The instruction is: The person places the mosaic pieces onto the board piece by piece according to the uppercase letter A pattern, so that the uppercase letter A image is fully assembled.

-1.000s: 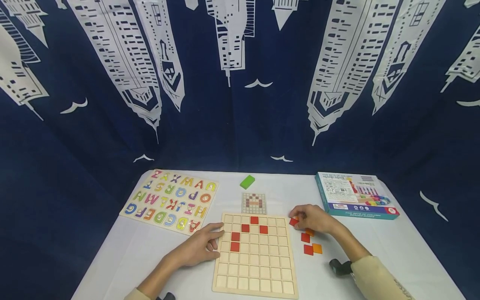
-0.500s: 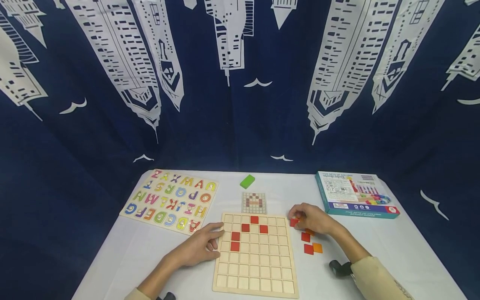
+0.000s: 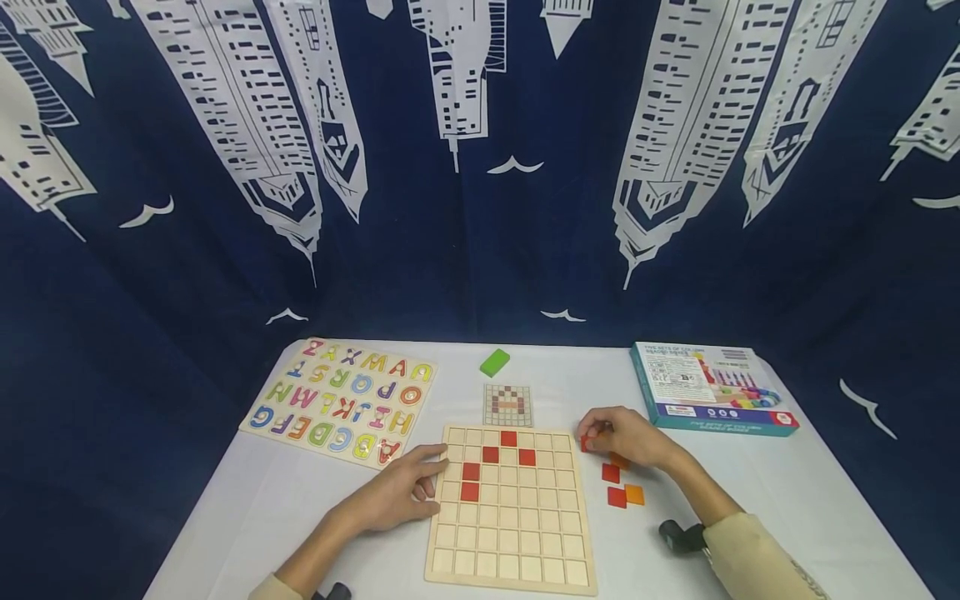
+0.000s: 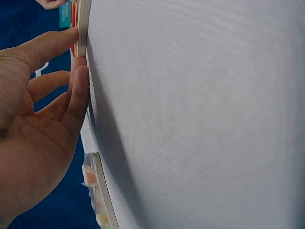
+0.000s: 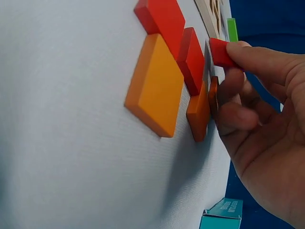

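Observation:
My left hand (image 3: 397, 496) rests its thumb and fingertips against the left edge of a wooden grid board (image 3: 487, 542). Several red square tiles sit in the board's upper cells, among them a top tile (image 3: 508, 438). Right of the board, my right hand (image 3: 622, 436) pinches a red tile (image 5: 220, 52) between thumb and fingers. Below that hand lie loose tiles: a red tile (image 3: 611, 473), another red tile (image 3: 617, 497) and an orange tile (image 3: 634, 495). In the right wrist view, further orange tiles (image 5: 199, 114) lie under the fingers, one of them partly hidden.
A small pattern card (image 3: 507, 406) lies just beyond the board, with a green block (image 3: 495, 362) behind it. At the left is an alphabet puzzle board (image 3: 341, 400). A teal-edged box (image 3: 712, 390) stands at the back right, before a dark blue curtain (image 3: 465, 267).
The red tile in my right fingers has tilted and shows less of its face in the head view. My left hand stays at the board's edge.

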Demonstrator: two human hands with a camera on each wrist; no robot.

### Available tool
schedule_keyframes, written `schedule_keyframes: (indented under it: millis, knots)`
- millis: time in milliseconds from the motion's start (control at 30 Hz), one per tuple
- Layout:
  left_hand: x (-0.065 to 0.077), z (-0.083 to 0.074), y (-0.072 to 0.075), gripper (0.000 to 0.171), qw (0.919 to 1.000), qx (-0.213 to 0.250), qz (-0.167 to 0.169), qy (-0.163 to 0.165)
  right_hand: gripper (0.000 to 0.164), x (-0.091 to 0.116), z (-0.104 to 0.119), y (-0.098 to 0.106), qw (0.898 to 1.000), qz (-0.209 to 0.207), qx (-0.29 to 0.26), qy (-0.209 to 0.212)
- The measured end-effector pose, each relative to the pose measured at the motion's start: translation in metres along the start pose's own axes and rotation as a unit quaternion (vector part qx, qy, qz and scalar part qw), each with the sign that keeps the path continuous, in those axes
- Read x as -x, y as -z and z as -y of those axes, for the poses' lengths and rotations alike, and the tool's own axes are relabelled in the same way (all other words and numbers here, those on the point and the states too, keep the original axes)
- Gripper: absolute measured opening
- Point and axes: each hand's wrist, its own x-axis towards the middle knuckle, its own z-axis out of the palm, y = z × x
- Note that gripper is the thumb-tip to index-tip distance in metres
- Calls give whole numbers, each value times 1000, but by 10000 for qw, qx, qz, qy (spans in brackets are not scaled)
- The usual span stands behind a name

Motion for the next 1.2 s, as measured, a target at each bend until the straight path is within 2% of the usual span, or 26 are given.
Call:
schedule_keyframes:
  millis: [400,800,933,1200]
  knots:
    - [0,0,0,67,10000,19,15,-35,14,0,7,-3,9963,107,-724,-448]
    - [0,0,1,66,10000,-14,4,-23,18,3,23,-23,9890,422,-1413,-137]
    - [0,0,1,66,10000,-34,-4,-31,19,1,26,-33,9829,606,-1736,3]
    - [0,0,1,66,10000,-8,3,-36,19,0,40,-51,9783,844,-1893,74]
